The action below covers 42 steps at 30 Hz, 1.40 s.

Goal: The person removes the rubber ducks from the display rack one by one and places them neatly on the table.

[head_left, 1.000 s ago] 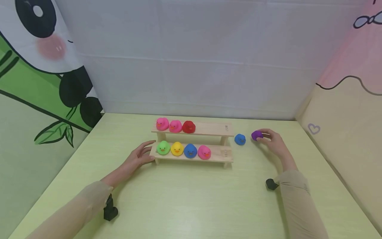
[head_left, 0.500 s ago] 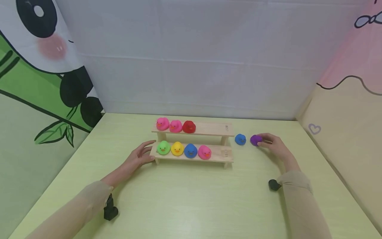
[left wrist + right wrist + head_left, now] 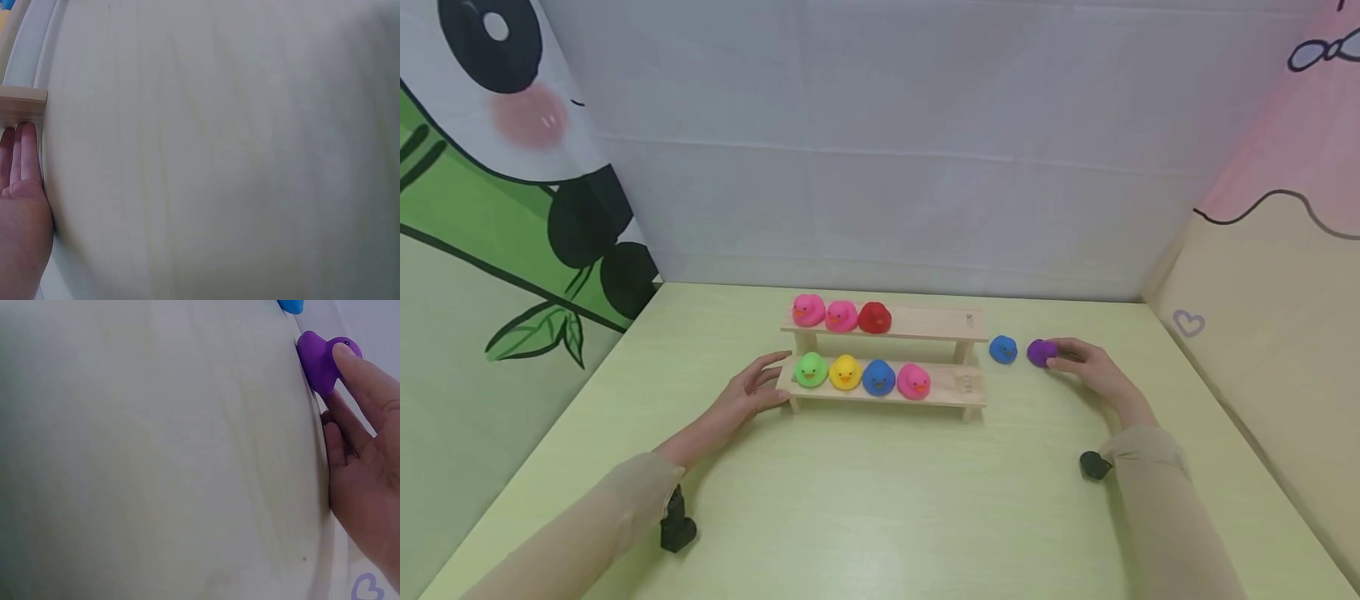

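The pale green surface (image 3: pixel 880 500) carries a two-step wooden rack (image 3: pixel 958 390); the small marks on its right end are too tiny to read. The left hand (image 3: pixel 747 393) rests flat against the rack's left end, grip relaxed and empty. The right hand (image 3: pixel 1090 367) lies low on the surface, its fingers (image 3: pixel 359 369) lightly holding the purple duck (image 3: pixel 1040 352), which sits just right of a blue duck (image 3: pixel 1003 349).

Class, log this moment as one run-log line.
left hand rests on rack end | right hand touches purple duck on table | blue duck beside
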{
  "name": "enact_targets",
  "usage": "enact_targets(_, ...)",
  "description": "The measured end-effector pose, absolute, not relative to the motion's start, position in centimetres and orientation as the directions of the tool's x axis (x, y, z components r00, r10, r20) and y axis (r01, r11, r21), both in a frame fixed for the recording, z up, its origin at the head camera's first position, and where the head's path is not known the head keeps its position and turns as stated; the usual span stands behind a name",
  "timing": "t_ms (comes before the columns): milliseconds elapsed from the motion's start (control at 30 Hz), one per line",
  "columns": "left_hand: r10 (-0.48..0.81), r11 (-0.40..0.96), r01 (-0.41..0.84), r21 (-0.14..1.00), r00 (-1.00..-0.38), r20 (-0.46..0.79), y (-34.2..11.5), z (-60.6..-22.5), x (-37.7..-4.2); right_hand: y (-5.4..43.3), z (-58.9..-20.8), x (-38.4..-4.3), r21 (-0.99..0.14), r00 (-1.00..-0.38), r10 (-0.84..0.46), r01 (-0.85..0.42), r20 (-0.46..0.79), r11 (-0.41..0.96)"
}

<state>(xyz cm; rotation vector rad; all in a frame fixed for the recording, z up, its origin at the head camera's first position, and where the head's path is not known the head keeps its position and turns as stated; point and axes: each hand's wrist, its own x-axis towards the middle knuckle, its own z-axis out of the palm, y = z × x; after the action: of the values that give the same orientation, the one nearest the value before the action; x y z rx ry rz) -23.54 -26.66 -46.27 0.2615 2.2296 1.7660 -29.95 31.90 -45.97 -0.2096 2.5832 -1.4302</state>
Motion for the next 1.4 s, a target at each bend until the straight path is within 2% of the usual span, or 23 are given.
enact_targets(667, 0.297, 0.268, -0.051, 0.962, -0.945, -0.133, -26.66, -46.32, -23.52, 32.16, -45.73, -30.1, -0.885, -0.965, -0.252, -0.048, -0.079, 0.463)
enact_targets(1400, 0.29, 0.275, -0.067, 0.959, -0.946, -0.149, -26.51, -46.16, -23.35, 32.38, -45.64, -30.13, -0.879, -0.954, -0.286, -0.063, -0.086, 0.473)
